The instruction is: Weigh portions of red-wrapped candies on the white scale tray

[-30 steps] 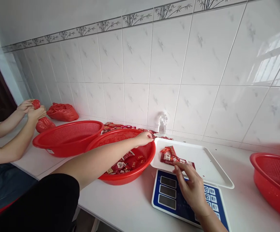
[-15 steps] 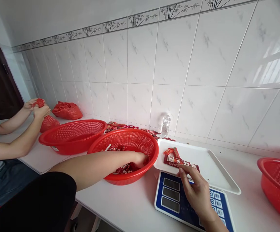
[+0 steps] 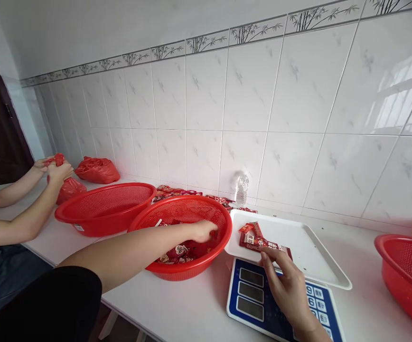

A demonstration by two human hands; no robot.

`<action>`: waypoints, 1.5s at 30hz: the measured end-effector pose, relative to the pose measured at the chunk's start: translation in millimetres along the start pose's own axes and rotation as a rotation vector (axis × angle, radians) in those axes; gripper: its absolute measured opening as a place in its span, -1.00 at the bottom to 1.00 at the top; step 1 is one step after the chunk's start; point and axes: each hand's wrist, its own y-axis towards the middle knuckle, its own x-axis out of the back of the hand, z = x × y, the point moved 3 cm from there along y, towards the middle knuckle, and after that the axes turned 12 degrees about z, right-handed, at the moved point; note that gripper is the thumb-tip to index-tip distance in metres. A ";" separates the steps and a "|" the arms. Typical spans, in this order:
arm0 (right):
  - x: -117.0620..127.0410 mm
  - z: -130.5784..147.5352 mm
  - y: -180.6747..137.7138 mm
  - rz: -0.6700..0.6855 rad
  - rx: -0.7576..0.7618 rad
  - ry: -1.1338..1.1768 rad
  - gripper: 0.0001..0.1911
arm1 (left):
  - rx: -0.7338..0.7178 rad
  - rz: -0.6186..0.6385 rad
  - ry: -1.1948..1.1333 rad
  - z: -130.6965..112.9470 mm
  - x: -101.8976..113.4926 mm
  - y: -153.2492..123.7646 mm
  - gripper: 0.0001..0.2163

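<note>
the white counter (image 3: 191,308) is seen along a tiled wall, with three red baskets set on it: a right basket (image 3: 405,275), a left basket (image 3: 102,211) and the middle basket (image 3: 225,228), which stands just beside the white tray (image 3: 313,249) carried on a blue scale (image 3: 250,299). the left hand (image 3: 202,231) is sunk in the middle basket among the loose packets (image 3: 175,252), fingers curled down; whether anything is gripped cannot be told. the right hand (image 3: 286,285) is laid loosely open at the tray's near edge, fingertips touching the tray packets (image 3: 257,240). packets are judged to be in the course of being gathered for weighing; a lift over the rim would call for a firm pinch on slippery wrappers. farther left, a red bag (image 3: 69,187) is held by another person's hands (image 3: 54,167).
</note>
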 end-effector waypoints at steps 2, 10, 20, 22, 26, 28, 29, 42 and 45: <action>0.2 0.7 1.0 -0.006 0.003 -0.001 -0.83 | 0.018 -0.090 -0.034 -2.7 16.4 2.6 -0.90; 0.1 -0.5 -0.3 0.004 -0.012 0.010 -0.81 | -0.023 -0.320 -0.359 -59.8 47.3 17.6 -0.88; -0.2 -4.0 1.2 0.012 -0.030 0.021 -0.80 | -0.126 -0.123 -0.477 -92.0 20.8 44.7 -0.90; 0.3 -2.6 1.3 0.019 -0.034 0.023 -0.79 | -0.105 -0.176 -0.386 -79.4 26.3 42.7 -0.87; 1.9 0.2 0.5 0.026 -0.040 0.023 -0.79 | 0.026 -0.236 -0.240 -37.6 39.9 24.9 -0.82; 2.0 0.6 0.0 0.029 -0.041 0.023 -0.78 | 0.104 -0.188 -0.173 -12.3 41.9 9.8 -0.83; 1.8 0.5 -0.3 0.033 -0.043 0.026 -0.78 | 0.141 -0.141 -0.143 0.4 40.8 1.5 -0.80; 3.4 -7.2 0.3 -0.015 -0.092 0.037 -0.74 | 0.224 -0.089 0.086 29.8 27.8 -14.2 -0.83; 2.4 -7.8 1.0 -0.005 -0.088 0.049 -0.75 | 0.113 -0.262 0.077 -6.4 38.4 -1.7 -0.82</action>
